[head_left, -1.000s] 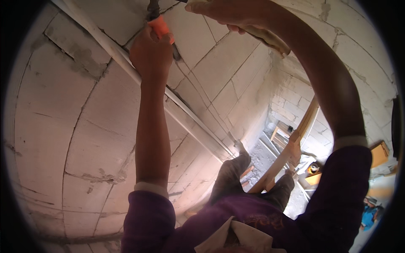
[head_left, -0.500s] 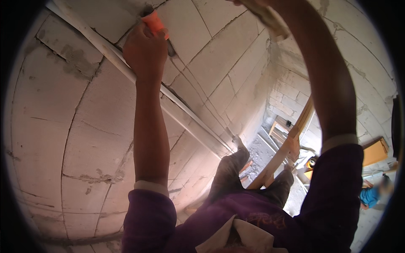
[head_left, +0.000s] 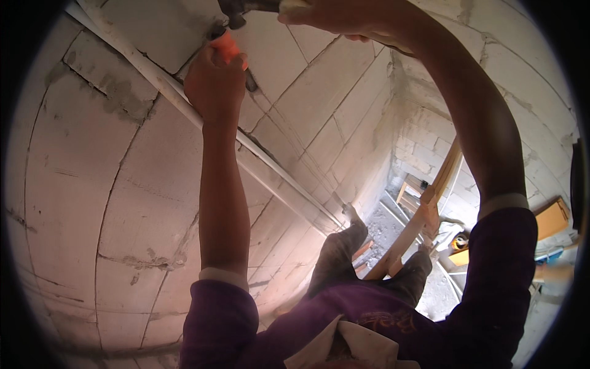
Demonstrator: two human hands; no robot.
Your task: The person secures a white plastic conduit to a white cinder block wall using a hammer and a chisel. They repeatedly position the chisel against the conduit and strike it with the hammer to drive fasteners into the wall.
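Observation:
My left hand (head_left: 212, 92) is closed around the orange grip of a chisel (head_left: 228, 48), held against the pale block wall (head_left: 147, 184). A dark end of the chisel shows above the hand and its dark metal shaft below. My right hand (head_left: 335, 17) grips a hammer (head_left: 235, 15) by its handle, partly cut off at the upper edge. The dark hammer head hangs right beside the upper end of the chisel; whether they touch, I cannot tell. Under my left wrist, light-coloured pipes (head_left: 165, 83) run slantwise along the wall.
A long wooden beam (head_left: 399, 241) slants up between my legs. Below lies a floor (head_left: 381, 227) with rubble. Toward the right are a brown board (head_left: 552, 220), a yellow-and-black round item (head_left: 458, 242) and a blurred person (head_left: 553, 272) at the edge.
My right hand has swung down and left, bringing the hammer head beside the chisel's upper end. The left hand keeps its hold, slightly lower in view. The person at right has shifted.

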